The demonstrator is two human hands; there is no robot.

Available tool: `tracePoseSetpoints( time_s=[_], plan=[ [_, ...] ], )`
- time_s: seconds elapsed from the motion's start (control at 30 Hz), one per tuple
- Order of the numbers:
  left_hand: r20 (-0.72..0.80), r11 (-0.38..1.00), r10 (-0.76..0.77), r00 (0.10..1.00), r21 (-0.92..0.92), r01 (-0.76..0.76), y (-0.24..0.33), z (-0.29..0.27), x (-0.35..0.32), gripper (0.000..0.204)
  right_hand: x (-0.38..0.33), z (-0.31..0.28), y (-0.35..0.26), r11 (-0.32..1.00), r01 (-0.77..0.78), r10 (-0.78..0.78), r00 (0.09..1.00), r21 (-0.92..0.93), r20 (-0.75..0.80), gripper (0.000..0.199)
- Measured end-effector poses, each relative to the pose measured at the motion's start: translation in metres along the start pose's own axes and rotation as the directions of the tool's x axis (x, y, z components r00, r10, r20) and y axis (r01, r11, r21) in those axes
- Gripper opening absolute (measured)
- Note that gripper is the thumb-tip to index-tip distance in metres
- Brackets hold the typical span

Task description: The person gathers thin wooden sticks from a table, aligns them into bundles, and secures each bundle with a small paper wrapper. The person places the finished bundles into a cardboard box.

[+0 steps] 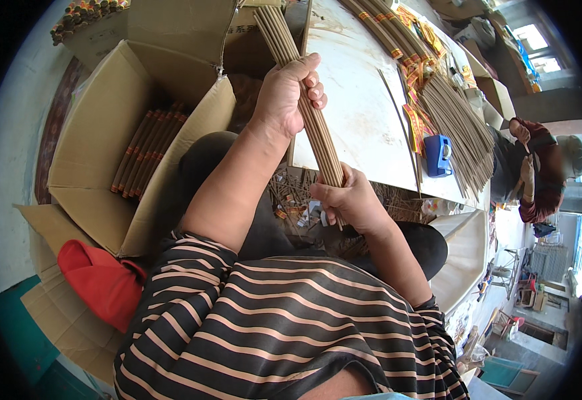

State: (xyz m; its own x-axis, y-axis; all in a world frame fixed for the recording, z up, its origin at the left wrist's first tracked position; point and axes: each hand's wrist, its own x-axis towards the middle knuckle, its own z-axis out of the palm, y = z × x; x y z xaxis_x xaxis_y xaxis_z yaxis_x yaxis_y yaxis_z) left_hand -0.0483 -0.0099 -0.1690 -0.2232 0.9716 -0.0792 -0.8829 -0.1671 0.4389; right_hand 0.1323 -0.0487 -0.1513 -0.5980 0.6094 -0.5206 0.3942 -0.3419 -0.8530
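A bundle of thin brown incense sticks [318, 133] slants between my two hands over the near left corner of the table. My left hand [283, 97] is closed around its upper part, and the far ends stick out beyond the fist. Lower down, my right hand [352, 199] grips the bundle close to its near end, thumb across the front. No wrapper shows on these sticks. Loose incense sticks [454, 127] lie fanned on the table to the right, beside a blue tape dispenser [438, 155] and red-and-yellow paper labels [414, 125].
The white table [354, 100] also bears several wrapped bundles [374, 30]. At my left, an open cardboard box [84, 143] holds banded brown bundles [148, 152]; a red cloth item [98, 280] lies by it. Scraps and sticks litter the floor [298, 197]. Another person [541, 170] works at far right.
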Motion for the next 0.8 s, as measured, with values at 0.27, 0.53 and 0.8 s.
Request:
tracePoseSetpoints(
  time_s=[0.27,0.53,0.8],
  plan=[
    [0.459,0.810,0.286,0.841,0.353,-0.468,0.011,0.077,-0.024,0.012,0.030,-0.020,-0.007,0.883,0.349,-0.407,0.902,-0.315,-0.141,0.019],
    [0.437,0.669,0.116,0.892,0.630,-0.395,-0.035,0.072,-0.006,0.020,0.071,-0.044,0.005,0.875,0.478,-0.483,0.855,-0.075,-0.191,0.030],
    [0.471,0.531,0.228,0.852,0.674,-0.515,-0.049,0.067,-0.004,0.017,0.075,-0.046,0.002,0.710,0.632,-0.696,0.696,-0.311,-0.175,0.030]
  ],
)
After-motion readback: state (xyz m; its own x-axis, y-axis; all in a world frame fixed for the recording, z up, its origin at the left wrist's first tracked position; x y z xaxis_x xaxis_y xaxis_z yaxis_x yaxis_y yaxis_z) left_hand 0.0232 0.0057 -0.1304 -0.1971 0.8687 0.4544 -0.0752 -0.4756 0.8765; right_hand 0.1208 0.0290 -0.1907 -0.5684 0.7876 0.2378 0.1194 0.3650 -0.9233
